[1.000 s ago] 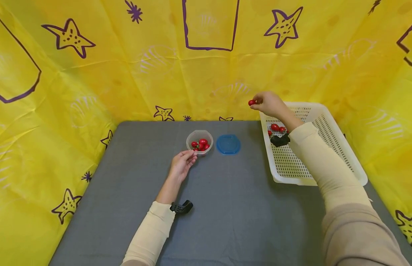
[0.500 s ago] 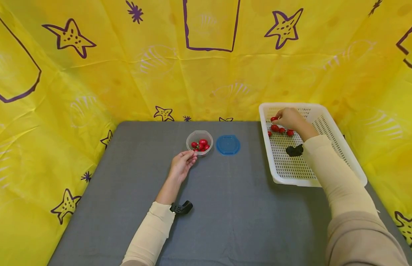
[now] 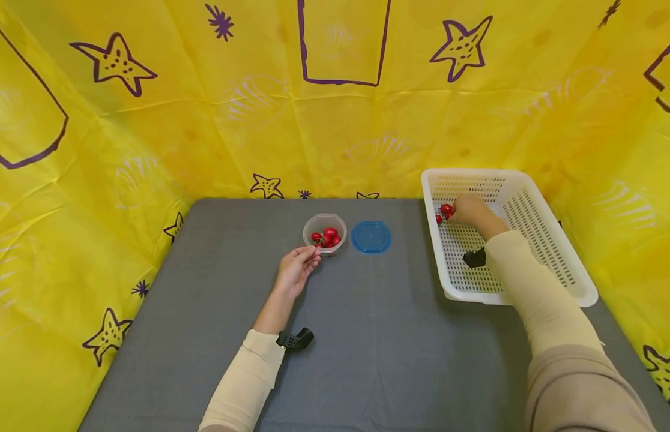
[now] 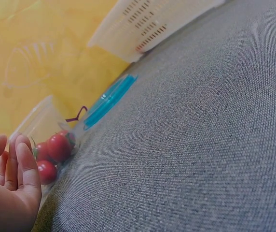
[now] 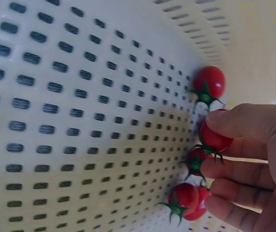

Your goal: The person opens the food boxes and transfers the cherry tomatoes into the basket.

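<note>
In the head view, my left hand [image 3: 297,270] is at the near rim of a small clear plastic container [image 3: 325,219], thumb and fingertips pinching its edge. Several red cherry tomatoes [image 4: 60,146] lie inside it. My right hand [image 3: 472,214] reaches down into a white perforated basket [image 3: 443,270]. Seen from the right wrist, thumb and index finger pinch a cherry tomato [image 5: 216,137] with a green stem, low over the basket floor. Other cherry tomatoes [image 5: 209,81] lie around the fingers, most of them partly hidden by the hand in the head view.
A blue lid [image 3: 371,237] lies flat on the grey cloth-covered table [image 3: 356,348], between the container and the basket. A yellow printed curtain [image 3: 335,132] hangs behind and along both sides. A black wrist strap [image 3: 295,339] sits on the left forearm.
My right hand has carried a cherry tomato from above the basket's left back corner into the basket, then lower and nearer among the other tomatoes. My left hand stays at the container.
</note>
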A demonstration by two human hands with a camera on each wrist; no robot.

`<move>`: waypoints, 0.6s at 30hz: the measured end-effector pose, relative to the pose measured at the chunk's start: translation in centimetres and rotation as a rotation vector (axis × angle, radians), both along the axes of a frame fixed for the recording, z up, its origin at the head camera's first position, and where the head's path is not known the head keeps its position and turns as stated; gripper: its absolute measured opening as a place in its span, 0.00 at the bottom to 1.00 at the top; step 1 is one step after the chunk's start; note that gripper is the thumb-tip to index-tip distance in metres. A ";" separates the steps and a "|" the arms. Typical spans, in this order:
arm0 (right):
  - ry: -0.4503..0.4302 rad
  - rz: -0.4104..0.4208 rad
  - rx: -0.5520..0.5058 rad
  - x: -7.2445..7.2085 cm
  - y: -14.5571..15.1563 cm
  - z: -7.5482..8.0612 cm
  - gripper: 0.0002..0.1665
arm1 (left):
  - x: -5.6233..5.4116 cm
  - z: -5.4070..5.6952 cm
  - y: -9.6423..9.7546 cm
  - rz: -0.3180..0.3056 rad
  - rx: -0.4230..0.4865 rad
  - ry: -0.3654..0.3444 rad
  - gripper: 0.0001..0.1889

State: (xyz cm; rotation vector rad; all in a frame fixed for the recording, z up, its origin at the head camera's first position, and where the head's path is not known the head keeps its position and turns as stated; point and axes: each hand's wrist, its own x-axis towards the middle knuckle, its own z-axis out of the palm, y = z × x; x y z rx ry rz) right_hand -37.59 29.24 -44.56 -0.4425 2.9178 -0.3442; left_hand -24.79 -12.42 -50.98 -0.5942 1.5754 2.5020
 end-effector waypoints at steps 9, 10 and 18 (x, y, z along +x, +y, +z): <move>-0.062 -0.020 0.025 0.0 -0.4 -1.1 0.13 | 0.1 -0.2 0.0 -0.006 0.012 0.013 0.03; -0.065 -0.016 0.022 0.1 -0.4 -1.1 0.13 | 0.1 -0.2 0.0 -0.005 0.011 0.014 0.03; -0.083 -0.033 -0.023 -0.2 -0.2 1.0 0.13 | 0.0 -0.2 -0.1 0.001 0.016 0.008 0.06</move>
